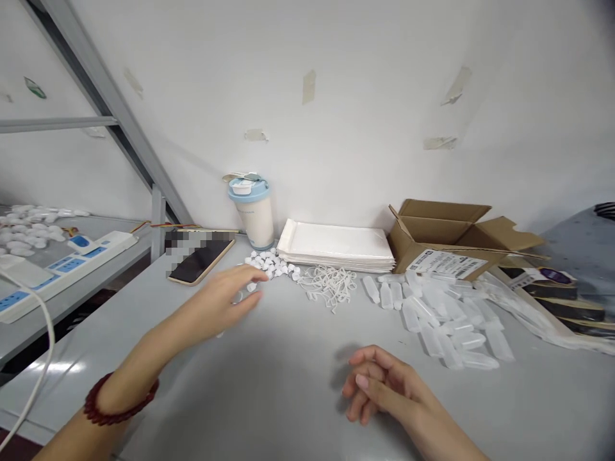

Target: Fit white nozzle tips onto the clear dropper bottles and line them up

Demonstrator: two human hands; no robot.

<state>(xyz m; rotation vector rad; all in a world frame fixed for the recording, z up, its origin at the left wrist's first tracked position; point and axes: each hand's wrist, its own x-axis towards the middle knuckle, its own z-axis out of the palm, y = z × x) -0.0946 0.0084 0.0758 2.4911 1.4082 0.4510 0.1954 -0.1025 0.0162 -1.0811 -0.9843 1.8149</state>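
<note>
My left hand reaches over the table with thumb and fingers apart, just in front of a pile of small white plastic pieces. A few loose clear or white bits lie by its fingertips; nothing shows in its grasp. Lower right, my right hand rests at the table with loosely curled fingers and no visible object in it. Between and beyond the hands lies a tangle of short white cords. To the right, several translucent plastic bottles or tubes are heaped on the table.
A phone lies at the left, near a cup with a blue lid. White padded envelopes are stacked against the wall, beside an open cardboard box. A power strip sits on the neighbouring left surface.
</note>
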